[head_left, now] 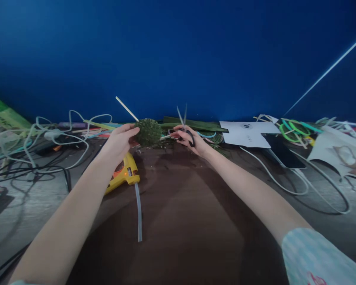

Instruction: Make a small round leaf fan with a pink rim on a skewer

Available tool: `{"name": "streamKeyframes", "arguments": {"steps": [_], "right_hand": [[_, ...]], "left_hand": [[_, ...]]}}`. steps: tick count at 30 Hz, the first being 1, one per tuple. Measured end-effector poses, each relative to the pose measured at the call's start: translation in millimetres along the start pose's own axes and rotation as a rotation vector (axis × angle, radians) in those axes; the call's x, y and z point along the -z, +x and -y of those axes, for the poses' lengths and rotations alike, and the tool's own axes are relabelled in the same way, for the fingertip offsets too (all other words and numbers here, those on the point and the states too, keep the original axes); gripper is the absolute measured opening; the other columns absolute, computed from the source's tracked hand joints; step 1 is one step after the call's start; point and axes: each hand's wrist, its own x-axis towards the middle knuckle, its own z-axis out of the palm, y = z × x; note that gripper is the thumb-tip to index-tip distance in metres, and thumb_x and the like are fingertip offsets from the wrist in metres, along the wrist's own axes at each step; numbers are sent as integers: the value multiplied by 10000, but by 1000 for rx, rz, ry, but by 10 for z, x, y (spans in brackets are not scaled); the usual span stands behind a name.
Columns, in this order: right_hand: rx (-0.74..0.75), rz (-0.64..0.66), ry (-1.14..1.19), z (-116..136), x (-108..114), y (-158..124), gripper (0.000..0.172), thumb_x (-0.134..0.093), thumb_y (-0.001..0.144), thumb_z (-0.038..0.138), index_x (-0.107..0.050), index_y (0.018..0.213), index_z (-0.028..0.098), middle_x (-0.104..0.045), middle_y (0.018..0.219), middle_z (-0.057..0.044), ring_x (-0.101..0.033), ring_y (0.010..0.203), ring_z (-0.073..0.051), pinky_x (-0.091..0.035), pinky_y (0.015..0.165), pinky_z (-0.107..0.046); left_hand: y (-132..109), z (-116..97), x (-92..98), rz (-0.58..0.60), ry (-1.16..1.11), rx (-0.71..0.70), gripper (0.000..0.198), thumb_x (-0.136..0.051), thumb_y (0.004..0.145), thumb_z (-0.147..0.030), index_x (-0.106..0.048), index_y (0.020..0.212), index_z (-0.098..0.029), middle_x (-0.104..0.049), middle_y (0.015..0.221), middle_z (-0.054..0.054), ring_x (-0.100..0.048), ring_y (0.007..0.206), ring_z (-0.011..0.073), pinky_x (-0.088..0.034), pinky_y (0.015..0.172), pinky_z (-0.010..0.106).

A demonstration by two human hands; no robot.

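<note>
My left hand [123, 136] is closed on the edge of a round, bushy dark-green ball [148, 132]. A thin pale stick [127, 108] juts up and left from behind that ball. On the other side, my right hand [192, 141] has its fingers in the black handles of a pair of scissors [185, 118], whose blades point upward and stand apart. A short pale piece [165, 137] shows between the ball and my right fingers; whether they touch it I cannot tell. Below my left hand lies a yellow glue gun [127, 171] with a clear glue stick [139, 213] protruding from it.
Tangled white cables [52, 136] cover the left side. Dark-green strips [192, 123] lie along the blue wall [178, 51]. To the right are white paper [246, 134], a phone [284, 152] with a white cable [323, 194], and green rings [290, 130].
</note>
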Motion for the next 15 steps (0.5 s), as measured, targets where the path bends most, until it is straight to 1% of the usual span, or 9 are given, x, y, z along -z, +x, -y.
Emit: {"name": "streamKeyframes", "arguments": {"steps": [3, 6, 8, 9, 10, 11, 12, 13, 15], "right_hand": [[-51, 96, 51, 192, 63, -158, 247, -558, 812, 392, -535, 973, 207, -636, 891, -34, -616, 884, -179, -503, 792, -374], [-290, 273, -10, 332, 140, -430, 322, -475, 845, 478, -529, 1003, 202, -628, 870, -58, -628, 830, -212, -538, 583, -340], [-461, 377, -18, 314, 194, -583, 383, -429, 853, 522, -523, 1012, 187, -628, 877, -75, -626, 857, -228, -542, 616, -379], [-499, 380, 0, 273, 220, -632, 395, -437, 845, 532, -523, 1003, 180, -631, 871, -76, -625, 860, -223, -538, 661, -395], [-482, 329, 23, 218, 244, -659, 386, -453, 840, 526, -520, 997, 179, -633, 870, -73, -621, 875, -214, -528, 703, -394], [-408, 239, 56, 159, 265, -666, 373, -473, 830, 524, -518, 987, 189, -634, 865, -63, -618, 886, -204, -517, 738, -386], [-275, 123, 90, 106, 284, -655, 336, -513, 818, 498, -522, 976, 202, -634, 870, -43, -611, 905, -179, -497, 790, -357], [-154, 43, 111, 65, 298, -633, 305, -554, 803, 465, -525, 971, 213, -635, 877, -29, -601, 933, -160, -471, 839, -333], [-33, -10, 133, 35, 316, -582, 279, -585, 793, 429, -532, 974, 223, -635, 899, -16, -580, 984, -144, -431, 895, -306]], "left_hand": [[0, -1, 3, 28, 22, 27, 33, -594, 675, -139, -579, 697, -160, -586, 677, -4, -547, 596, 106, -445, 534, 206], [-47, 11, -51, 107, 65, 106, 28, -605, 662, -156, -586, 682, -159, -592, 665, 0, -543, 570, 101, -441, 517, 202], [-108, 42, -117, 214, 103, 207, 47, -603, 648, -163, -596, 694, -154, -611, 680, 21, -564, 581, 119, -452, 519, 222], [-146, 68, -156, 269, 119, 254, 74, -609, 631, -162, -604, 704, -146, -621, 684, 41, -578, 590, 140, -460, 517, 243], [-187, 101, -197, 330, 136, 297, 100, -604, 632, -173, -611, 729, -148, -631, 700, 52, -594, 622, 156, -467, 528, 253], [-228, 140, -238, 441, 177, 344, 120, -590, 645, -200, -608, 759, -167, -636, 719, 45, -599, 646, 154, -466, 537, 245], [-268, 183, -277, 493, 201, 369, 130, -593, 639, -216, -610, 760, -170, -638, 718, 47, -599, 640, 159, -457, 520, 244], [-302, 228, -312, 525, 218, 384, 140, -597, 631, -219, -614, 760, -165, -642, 727, 55, -604, 655, 169, -461, 530, 253], [-343, 309, -363, 566, 266, 395, 147, -606, 600, -208, -623, 736, -154, -642, 718, 57, -609, 680, 188, -472, 564, 277]]}}
